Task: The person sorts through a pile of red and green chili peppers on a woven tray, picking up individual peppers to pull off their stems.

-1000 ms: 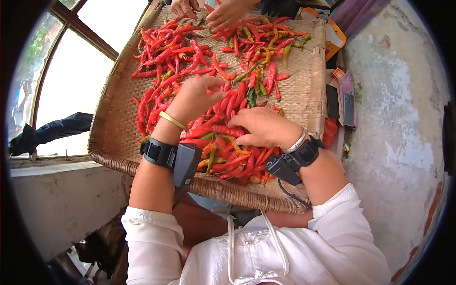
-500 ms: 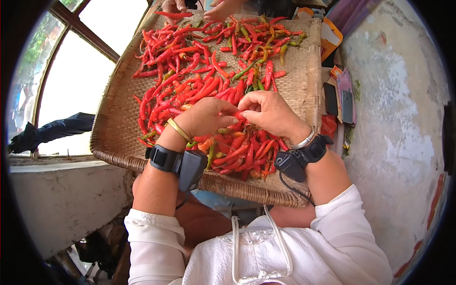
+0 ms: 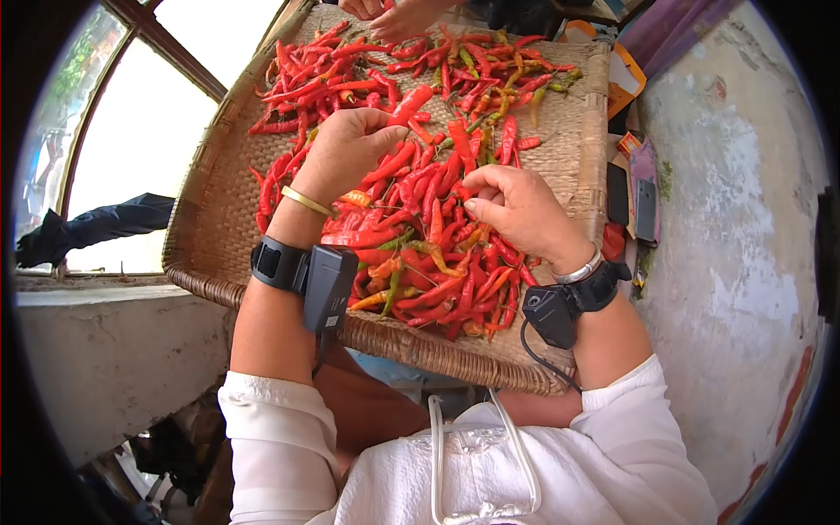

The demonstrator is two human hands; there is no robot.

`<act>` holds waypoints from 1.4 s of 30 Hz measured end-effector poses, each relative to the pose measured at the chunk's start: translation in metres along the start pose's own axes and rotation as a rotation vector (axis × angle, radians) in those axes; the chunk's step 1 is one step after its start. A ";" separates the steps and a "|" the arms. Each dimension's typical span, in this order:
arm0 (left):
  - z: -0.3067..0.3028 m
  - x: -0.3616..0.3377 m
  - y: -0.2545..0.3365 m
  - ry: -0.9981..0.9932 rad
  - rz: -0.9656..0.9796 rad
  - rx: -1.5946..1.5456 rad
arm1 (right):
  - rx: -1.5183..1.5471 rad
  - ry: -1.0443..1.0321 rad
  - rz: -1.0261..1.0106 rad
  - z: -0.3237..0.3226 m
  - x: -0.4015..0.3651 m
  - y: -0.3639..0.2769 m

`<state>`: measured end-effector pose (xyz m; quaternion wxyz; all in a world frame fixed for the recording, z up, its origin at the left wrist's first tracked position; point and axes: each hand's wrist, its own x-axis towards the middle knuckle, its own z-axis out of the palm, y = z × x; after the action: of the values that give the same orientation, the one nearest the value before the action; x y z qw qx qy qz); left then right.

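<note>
The tray (image 3: 573,188) is coarse woven basketry, straw-toned, with a thick, rounded, darker rim. The left hand (image 3: 348,156) pinches 1 red pepper (image 3: 409,105) between thumb and fingers, holding it above the tray; its skin is glossy and smooth, its shape plump and tapered. The right hand (image 3: 521,213) hovers over the pile (image 3: 437,271), thumb and forefinger narrowly apart or touching; I cannot tell whether they grip anything. The pile is slender, curved, shiny and mostly red, with some green and orange-yellow pods. Another person's hands (image 3: 404,17) are at the far edge.
</note>
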<state>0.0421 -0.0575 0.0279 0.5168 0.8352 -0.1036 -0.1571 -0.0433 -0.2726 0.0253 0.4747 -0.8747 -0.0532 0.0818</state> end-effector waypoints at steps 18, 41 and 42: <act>-0.016 -0.024 0.025 -0.368 0.127 0.020 | -0.099 0.163 -0.020 -0.009 0.004 -0.003; 0.037 -0.024 0.022 -0.468 0.137 -0.100 | 0.808 0.105 0.142 -0.018 0.009 -0.006; 0.040 -0.025 0.019 -0.474 0.132 -0.101 | 0.811 0.107 0.149 -0.019 0.008 -0.003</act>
<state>0.0040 -0.0907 0.0327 0.5282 0.7397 -0.2682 -0.3193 -0.0315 -0.2852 0.0375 0.7758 -0.6212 0.0717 0.0847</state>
